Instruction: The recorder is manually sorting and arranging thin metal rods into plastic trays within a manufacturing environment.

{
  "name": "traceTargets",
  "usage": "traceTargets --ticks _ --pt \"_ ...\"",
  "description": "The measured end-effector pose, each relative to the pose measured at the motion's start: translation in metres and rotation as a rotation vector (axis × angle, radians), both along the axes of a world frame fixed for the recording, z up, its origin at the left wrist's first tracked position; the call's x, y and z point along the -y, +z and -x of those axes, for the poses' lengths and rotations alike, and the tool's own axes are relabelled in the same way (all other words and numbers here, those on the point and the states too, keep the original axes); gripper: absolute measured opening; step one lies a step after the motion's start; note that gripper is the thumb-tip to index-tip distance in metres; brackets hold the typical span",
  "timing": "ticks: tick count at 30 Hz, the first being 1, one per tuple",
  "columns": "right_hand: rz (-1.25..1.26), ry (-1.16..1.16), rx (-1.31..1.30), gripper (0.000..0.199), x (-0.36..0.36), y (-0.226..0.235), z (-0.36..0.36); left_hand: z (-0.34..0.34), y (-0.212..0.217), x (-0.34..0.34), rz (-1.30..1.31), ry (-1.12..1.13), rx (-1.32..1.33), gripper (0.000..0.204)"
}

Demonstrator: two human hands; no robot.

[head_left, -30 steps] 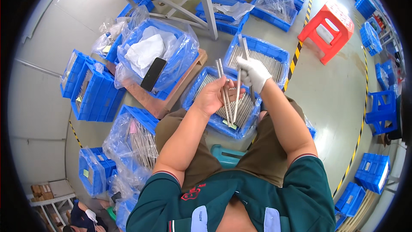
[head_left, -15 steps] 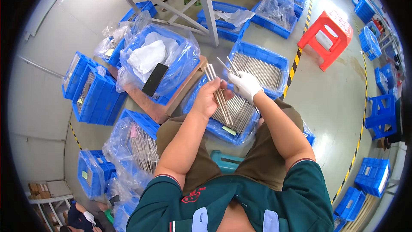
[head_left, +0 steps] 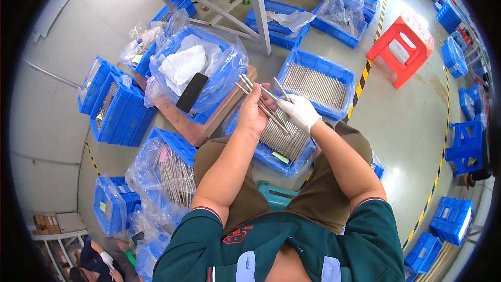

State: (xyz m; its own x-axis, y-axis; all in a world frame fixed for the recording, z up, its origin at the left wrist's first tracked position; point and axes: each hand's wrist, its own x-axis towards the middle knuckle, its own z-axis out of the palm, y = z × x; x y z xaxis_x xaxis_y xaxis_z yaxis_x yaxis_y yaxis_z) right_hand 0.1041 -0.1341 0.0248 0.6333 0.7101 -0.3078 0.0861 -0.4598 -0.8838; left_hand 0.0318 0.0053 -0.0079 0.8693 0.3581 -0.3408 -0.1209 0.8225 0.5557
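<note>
Bare, my left hand is closed around several thin metal rods, which slant from upper left to lower right. My right hand, in a white glove, grips a couple of metal rods whose ends point up and to the left. Both hands are close together above a blue crate lined with clear plastic. Rows of rods lie in it, with a yellow-green label at the near edge. Just beyond is another blue crate with a row of similar rods.
At left, a plastic-lined blue crate on a wooden pallet holds white cloth and a black phone. A metal table leg rises ahead. A red stool stands right. A teal stool is beneath me; bagged rods lie lower left.
My left hand's rods have tilted further to the left. My right hand has come slightly lower, and its rods now reach toward the left hand. The whole view has shifted a little.
</note>
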Motion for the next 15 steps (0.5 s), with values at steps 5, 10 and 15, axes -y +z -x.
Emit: traceTargets --ticks 5,10,15 --pt "-0.203 -0.15 0.075 0.032 -0.012 0.002 0.006 0.001 -0.006 0.02 -0.246 -0.186 -0.142 0.02" --pt "-0.244 -0.149 -0.509 0.02 -0.007 0.003 -0.003 -0.001 -0.002 0.005 -0.265 -0.212 -0.195 0.016" --pt "-0.166 -0.11 -0.559 0.022 0.003 -0.003 -0.001 -0.003 0.002 -0.011 -0.2 -0.05 -0.231 0.023"
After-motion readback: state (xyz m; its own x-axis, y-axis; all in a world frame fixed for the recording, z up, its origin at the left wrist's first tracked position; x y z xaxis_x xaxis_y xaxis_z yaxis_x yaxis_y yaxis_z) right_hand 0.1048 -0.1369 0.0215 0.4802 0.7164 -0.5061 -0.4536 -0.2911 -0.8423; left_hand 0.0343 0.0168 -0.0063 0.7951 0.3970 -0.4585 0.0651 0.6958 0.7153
